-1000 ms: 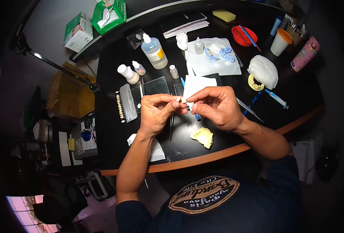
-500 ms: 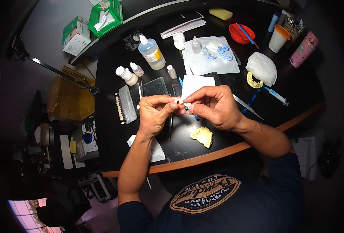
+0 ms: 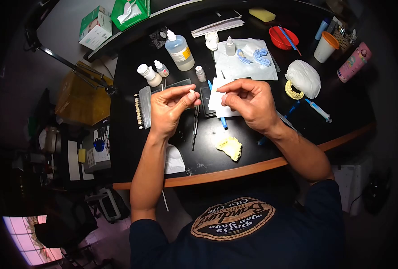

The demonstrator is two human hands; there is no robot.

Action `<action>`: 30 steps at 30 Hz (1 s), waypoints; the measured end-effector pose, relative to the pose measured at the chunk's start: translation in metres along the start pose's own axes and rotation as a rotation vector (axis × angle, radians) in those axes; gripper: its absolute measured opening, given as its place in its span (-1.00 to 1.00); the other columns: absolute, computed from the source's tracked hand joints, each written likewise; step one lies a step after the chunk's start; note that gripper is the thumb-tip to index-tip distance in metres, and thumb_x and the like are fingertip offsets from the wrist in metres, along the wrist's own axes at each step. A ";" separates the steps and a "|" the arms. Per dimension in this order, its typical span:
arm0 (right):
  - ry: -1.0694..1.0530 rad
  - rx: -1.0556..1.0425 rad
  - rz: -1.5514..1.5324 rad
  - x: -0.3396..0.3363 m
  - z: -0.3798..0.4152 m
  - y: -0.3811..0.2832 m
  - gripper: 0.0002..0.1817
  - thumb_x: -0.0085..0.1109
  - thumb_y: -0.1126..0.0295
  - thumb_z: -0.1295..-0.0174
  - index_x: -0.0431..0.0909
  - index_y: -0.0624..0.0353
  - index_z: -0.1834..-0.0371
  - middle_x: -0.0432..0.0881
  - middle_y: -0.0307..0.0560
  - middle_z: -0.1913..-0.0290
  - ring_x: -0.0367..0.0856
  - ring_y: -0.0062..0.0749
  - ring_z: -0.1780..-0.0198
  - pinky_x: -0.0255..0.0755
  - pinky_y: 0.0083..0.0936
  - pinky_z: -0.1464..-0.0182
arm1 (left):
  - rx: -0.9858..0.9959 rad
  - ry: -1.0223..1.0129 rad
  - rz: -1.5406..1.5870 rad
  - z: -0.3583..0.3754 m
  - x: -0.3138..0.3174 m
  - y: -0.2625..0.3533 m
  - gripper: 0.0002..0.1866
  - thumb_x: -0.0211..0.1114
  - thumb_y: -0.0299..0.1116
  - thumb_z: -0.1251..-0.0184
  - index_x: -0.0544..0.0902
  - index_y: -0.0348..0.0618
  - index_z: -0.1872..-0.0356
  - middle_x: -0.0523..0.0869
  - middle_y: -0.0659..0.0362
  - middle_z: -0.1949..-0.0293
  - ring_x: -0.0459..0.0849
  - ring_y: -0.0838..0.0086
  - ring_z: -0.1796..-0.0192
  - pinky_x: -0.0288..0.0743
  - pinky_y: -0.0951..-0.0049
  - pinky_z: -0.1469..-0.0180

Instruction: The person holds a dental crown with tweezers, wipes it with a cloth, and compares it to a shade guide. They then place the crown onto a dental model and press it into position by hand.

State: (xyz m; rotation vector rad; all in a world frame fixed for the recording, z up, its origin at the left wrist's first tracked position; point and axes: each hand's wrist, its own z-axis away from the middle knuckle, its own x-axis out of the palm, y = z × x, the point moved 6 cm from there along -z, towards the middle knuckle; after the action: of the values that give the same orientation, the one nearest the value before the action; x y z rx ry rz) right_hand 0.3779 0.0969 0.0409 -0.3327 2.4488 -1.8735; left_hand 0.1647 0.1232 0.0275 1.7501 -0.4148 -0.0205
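Observation:
My left hand (image 3: 168, 110) is raised over the table with a small off-white tooth-like piece (image 3: 192, 91) between thumb and fingertips. To its right, my right hand (image 3: 252, 102) is closed in a pinch above a white paper pad (image 3: 217, 104); what its fingertips hold, if anything, cannot be made out. The two hands are apart. Below them a pale yellow dental cast (image 3: 229, 148) lies on the black table (image 3: 203, 161). Dark tweezers (image 3: 195, 130) lie beneath my left hand. Left of that hand is a row of tooth-shade tabs (image 3: 139, 112).
Behind the hands stand a large liquid bottle (image 3: 180, 53) and several small bottles. Blue dental impressions (image 3: 260, 57) rest on a white sheet (image 3: 235, 74). At right are a second yellow cast (image 3: 293, 90), a syringe (image 3: 318, 110), a red bowl (image 3: 283, 39) and a cup (image 3: 324, 48).
My hands have moved apart, the left one leftward and upward with the small tooth-like piece. My right hand has let go of that piece. The view has shifted slightly.

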 end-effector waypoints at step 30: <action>-0.649 -0.030 -0.022 0.093 0.142 -0.010 -0.80 0.32 0.70 -0.10 0.79 0.37 0.19 0.72 -0.04 0.39 0.64 -0.47 0.40 0.44 -0.58 0.35 | -0.268 0.409 -0.023 0.299 0.019 -0.017 -0.85 0.39 -0.75 -0.35 0.78 -0.46 0.10 0.81 -0.08 0.18 0.86 0.32 0.14 0.80 0.42 0.03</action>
State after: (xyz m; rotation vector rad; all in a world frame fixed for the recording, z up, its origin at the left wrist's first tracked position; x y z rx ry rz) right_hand 0.3110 -0.0581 0.0213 -0.8198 2.0274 -1.4252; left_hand 0.1161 -0.1618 -0.0516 1.4480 -0.0864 0.2511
